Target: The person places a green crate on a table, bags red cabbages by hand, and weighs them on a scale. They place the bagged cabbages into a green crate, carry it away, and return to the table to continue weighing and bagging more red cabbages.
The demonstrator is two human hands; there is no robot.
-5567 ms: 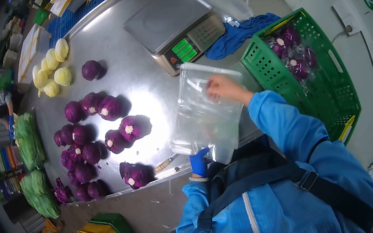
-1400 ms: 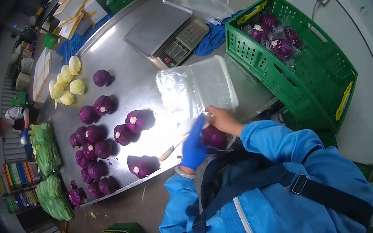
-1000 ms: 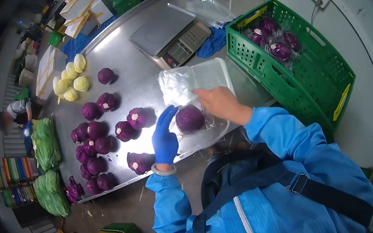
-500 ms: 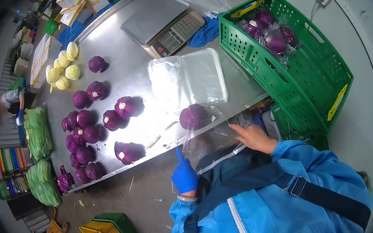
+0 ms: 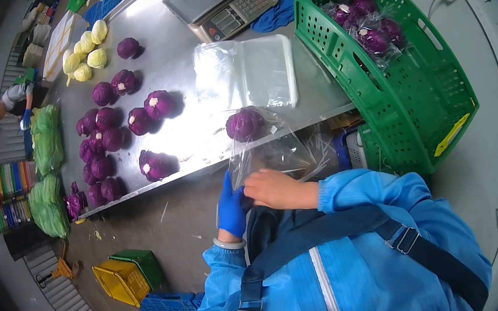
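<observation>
A red cabbage [image 5: 245,125] sits inside a clear plastic bag [image 5: 279,152] at the front edge of the steel table. The bag's mouth hangs over the edge toward me. My left hand [image 5: 231,210], in a blue glove, grips the left side of the mouth, its index finger pointing up along the film. Close against it, my bare right hand [image 5: 278,189] has its fingers curled on the gathered plastic. Just beyond the cabbage lies a stack of flat clear bags [image 5: 245,75].
Several loose red cabbages [image 5: 111,139] and pale napa cabbages [image 5: 84,51] stand on the steel table [image 5: 181,58]. A scale [image 5: 226,18] and blue cloth [image 5: 275,15] lie behind. To the right, a green crate [image 5: 373,103] holds bagged red cabbages [image 5: 375,40]. Another person [image 5: 16,103] works far left.
My right hand has moved left from the bag's right side to meet my left hand, and its fingers have closed. The bag's mouth is drawn together. My view has shifted slightly.
</observation>
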